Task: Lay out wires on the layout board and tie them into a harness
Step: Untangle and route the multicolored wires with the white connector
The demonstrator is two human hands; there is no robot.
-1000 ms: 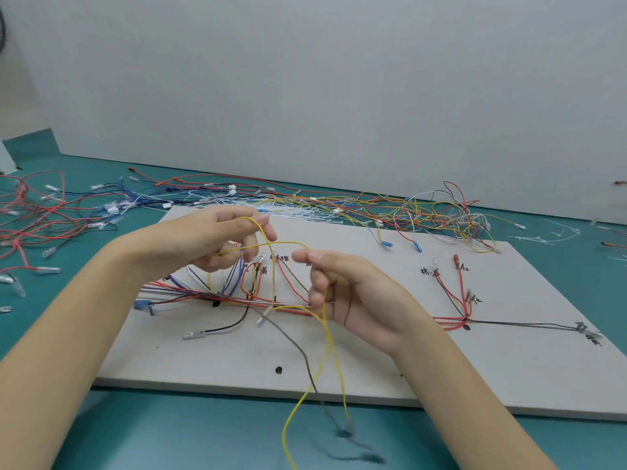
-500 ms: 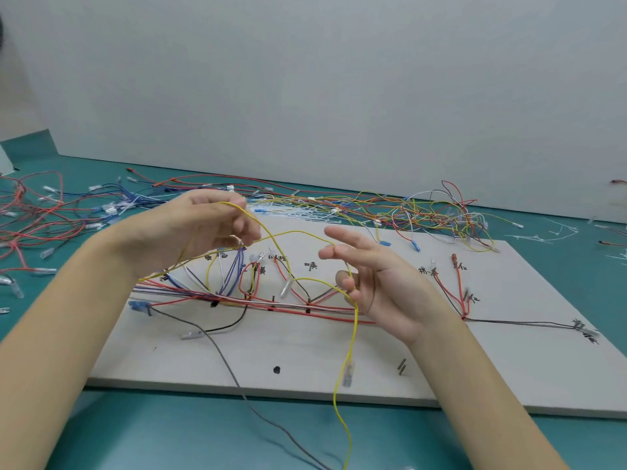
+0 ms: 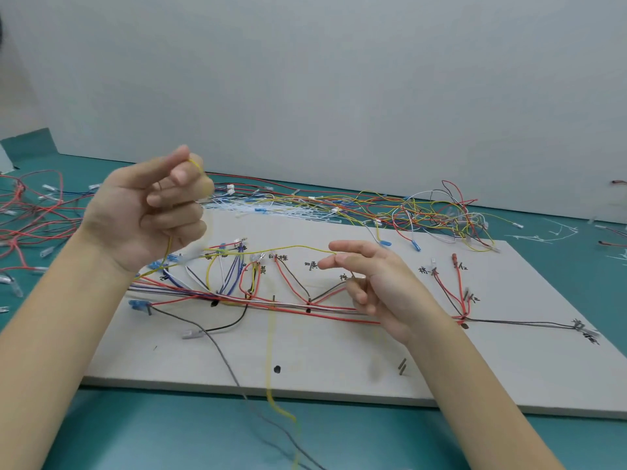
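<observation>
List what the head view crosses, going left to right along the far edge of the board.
Red wire tangle → left hand pinching the yellow wire → white cable ties → mixed wire pile → loose cable ties.

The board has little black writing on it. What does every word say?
"黄": handwritten on the layout board, left of the middle.
"红": handwritten on the board beside the red wires at the right.
Other handwritten marks on the board: too blurred to read.
No printed labels, brands or numbers show.

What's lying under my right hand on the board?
Under the right hand, red wires run along the layout board. Their stretch beneath the palm is hidden.
</observation>
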